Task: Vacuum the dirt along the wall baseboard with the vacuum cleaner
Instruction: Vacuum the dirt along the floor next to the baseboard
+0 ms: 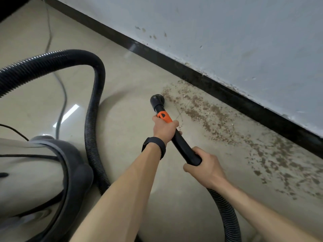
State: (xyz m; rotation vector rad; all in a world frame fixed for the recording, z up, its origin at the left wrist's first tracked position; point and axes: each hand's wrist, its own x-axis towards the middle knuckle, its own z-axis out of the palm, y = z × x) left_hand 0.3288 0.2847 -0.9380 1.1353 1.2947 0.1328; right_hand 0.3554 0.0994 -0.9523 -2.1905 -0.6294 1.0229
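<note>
While both hands hold the black pipe [181, 144] of the vacuum cleaner [43, 180], its round nozzle [157, 98] points down at the floor [122, 81], right at the left end of the dirt [218, 123]. It is hard to tell if the nozzle touches the floor.

The left hand [164, 129] is wrapped around the pipe just below an orange part [164, 117], with its fingers curled tight. A black wristband [153, 147] sits on that wrist. The right hand [205, 165] grips the back end of the pipe, where the ribbed hose [94, 119] begins — its fingers curl around it too. The two hands are near each other but do not touch.

The dirt is a long brown band of crumbs and dust. It lies on the floor along the black baseboard [227, 91], from the nozzle off to the right edge of the view. Some of it lies right against the baseboard. Above the baseboard is a pale wall [227, 41] with small brown spots low down.

The hose goes down from the right hand and out of view at the bottom. Another part of it makes a big loop on the left — over the shiny floor. The vacuum cleaner stands at the lower left, a big pale drum with a dark rim. A grey cable [61, 95] lies on the floor behind the loop.
</note>
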